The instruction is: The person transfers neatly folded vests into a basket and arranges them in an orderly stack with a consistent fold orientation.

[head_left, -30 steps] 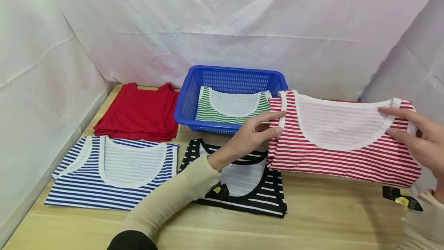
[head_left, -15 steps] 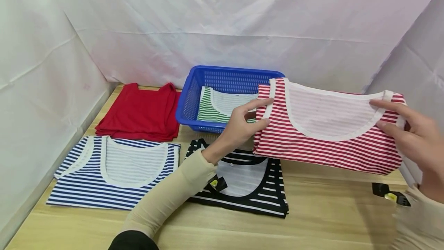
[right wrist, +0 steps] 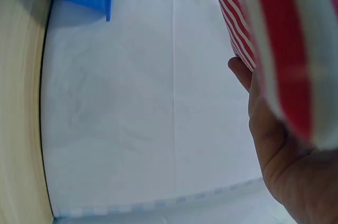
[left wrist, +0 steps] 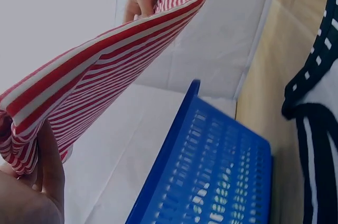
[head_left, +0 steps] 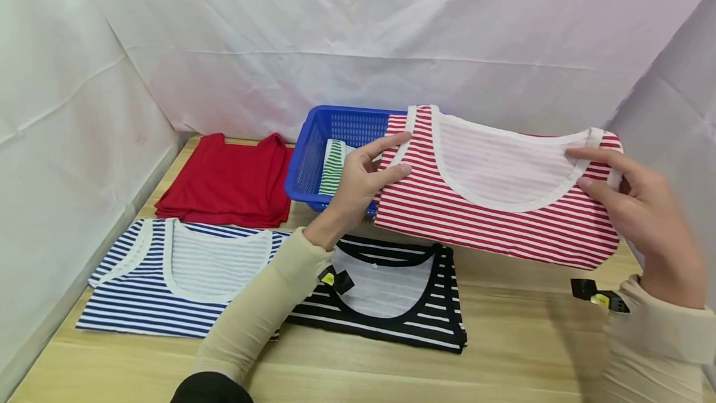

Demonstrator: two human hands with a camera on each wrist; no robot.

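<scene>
Two hands are carrying the folded red-and-white striped cotton tank top [head_left: 498, 198] in the air; over the last second it has been travelling left and up, and now it is overlapping the blue perforated plastic basket [head_left: 313, 154], so I'm judging it basket-bound. Head view: left hand [head_left: 358, 182] pinching one strap edge, right hand [head_left: 637, 216] pinching the other; the green-striped top [head_left: 334, 166] is lying in the basket, mostly covered. Left wrist view is showing the top's underside [left wrist: 100, 86] hanging clear above the basket wall [left wrist: 211, 176]. Right wrist view is adding only the palm [right wrist: 285, 150] under the fabric [right wrist: 280, 44].
</scene>
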